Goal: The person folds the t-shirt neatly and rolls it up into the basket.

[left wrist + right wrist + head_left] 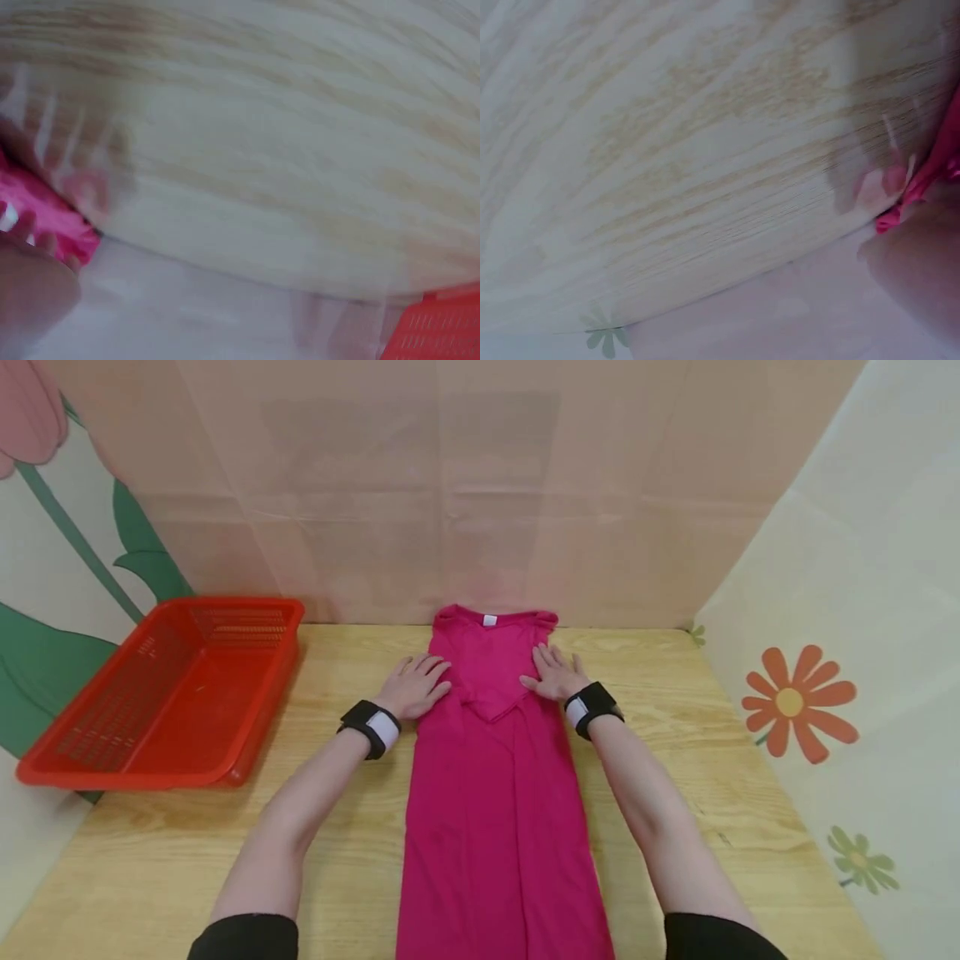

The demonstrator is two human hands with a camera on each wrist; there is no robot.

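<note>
A bright pink sleeveless garment (491, 793), long like a dress, lies lengthwise on the table with its neckline and small white label at the far end. Its lower end runs out of the head view. My left hand (416, 685) rests with spread fingers on its left edge, just below the armhole. On the opposite edge, my right hand (557, 675) lies flat with fingers extended. A pointed fold of cloth sits between the hands. In the left wrist view, fingers of the left hand (37, 277) overlap the pink cloth; the right wrist view shows part of the right hand (915, 262) beside it.
A red plastic basket (247, 735) with slotted sides stands at the left of the wooden table (675, 777). Behind the table rises a pinkish covered wall (375, 485). A pale sheet with printed flowers (885, 568) borders the right side.
</note>
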